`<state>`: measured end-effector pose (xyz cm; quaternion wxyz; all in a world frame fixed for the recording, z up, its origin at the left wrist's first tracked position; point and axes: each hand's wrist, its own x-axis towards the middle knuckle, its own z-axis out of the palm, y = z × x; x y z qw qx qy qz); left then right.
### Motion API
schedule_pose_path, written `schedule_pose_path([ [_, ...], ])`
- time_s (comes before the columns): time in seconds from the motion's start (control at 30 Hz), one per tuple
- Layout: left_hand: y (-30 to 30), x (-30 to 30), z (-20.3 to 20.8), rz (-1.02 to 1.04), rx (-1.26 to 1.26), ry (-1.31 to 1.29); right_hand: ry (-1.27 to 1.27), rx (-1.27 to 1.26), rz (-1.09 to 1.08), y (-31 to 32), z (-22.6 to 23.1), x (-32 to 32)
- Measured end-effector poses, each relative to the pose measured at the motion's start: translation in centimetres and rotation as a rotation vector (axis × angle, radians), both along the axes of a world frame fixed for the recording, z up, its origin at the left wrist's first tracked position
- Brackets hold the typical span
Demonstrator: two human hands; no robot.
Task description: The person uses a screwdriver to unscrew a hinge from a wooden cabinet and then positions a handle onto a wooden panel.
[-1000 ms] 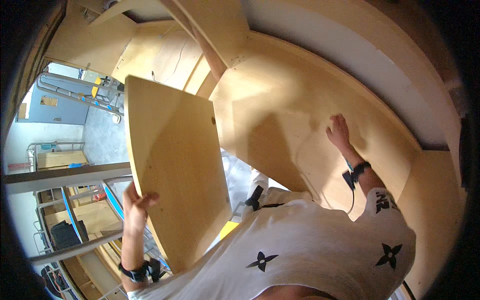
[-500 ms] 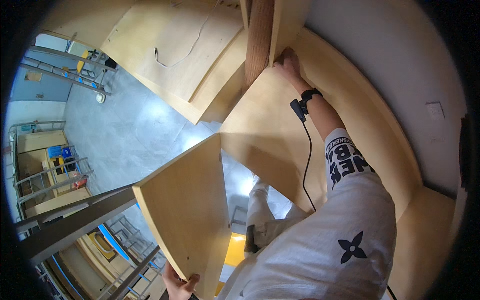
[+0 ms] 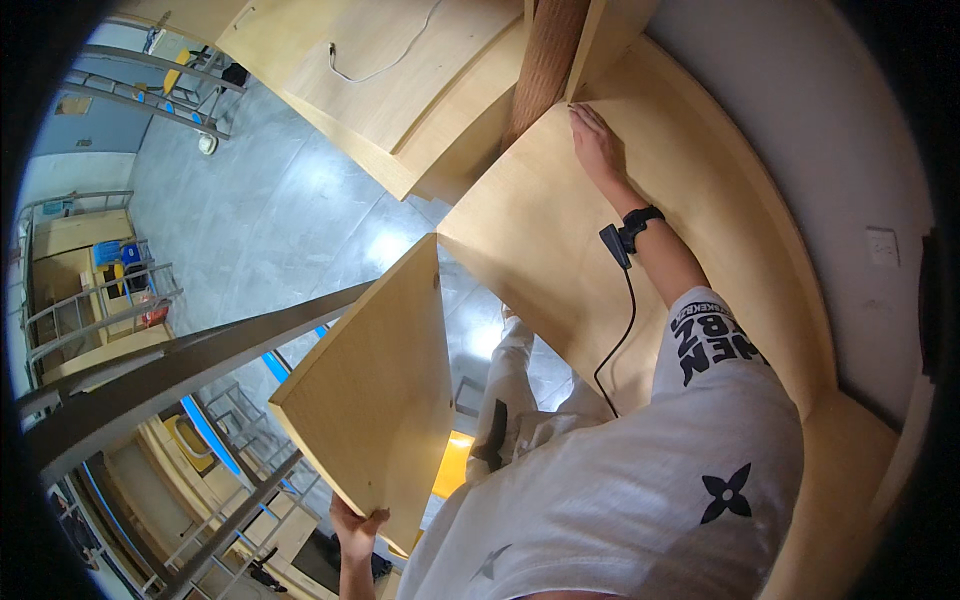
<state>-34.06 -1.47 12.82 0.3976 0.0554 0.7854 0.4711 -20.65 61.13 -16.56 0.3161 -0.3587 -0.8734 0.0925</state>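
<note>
Near the lower edge, my left hand grips the bottom edge of a light wooden panel, its thumb on the face and the other fingers behind. The panel stands tilted, and its far top corner meets the corner of a wide wooden surface. My right hand lies on that surface with fingers stretched out, fingertips close to an upright wooden board beside a brown post. Nothing shows in the right hand. A black device with a cable is strapped at my right wrist.
A wooden desk top with a white cable on it lies at the far side. Metal bed frames and ladders stand at left. A grey wall with a socket plate rises at right. Grey floor tiles show between.
My right hand has drawn back slightly from the board's edge, and its bent fingers now lie flatter on the surface. The left hand keeps hold of the panel. The whole view has shifted a little.
</note>
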Motion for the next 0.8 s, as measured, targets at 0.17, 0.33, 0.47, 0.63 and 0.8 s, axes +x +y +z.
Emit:
schedule_pose_path([
  [0.17,-1.5,1.0,-2.0,-0.015,-0.06,-0.018,0.107,0.011,-0.016,0.1,-2.0,0.1],
  [0.33,-2.0,1.3,-3.7,-0.057,-0.021,-0.074,-0.028,0.115,-0.075,0.4,-0.4,-0.8],
  [0.47,-1.4,1.9,-6.5,-0.01,-0.139,-0.142,-0.152,0.098,-0.234,0.1,0.3,-2.2],
  [0.63,-1.6,1.9,-10.3,-0.031,-0.063,-0.304,-0.069,0.135,-0.249,0.8,-1.7,-0.2],
  [0.8,-7.4,1.6,-16.0,-0.197,-0.117,-0.196,-0.216,-0.008,0.008,-10.1,0.0,6.5],
])
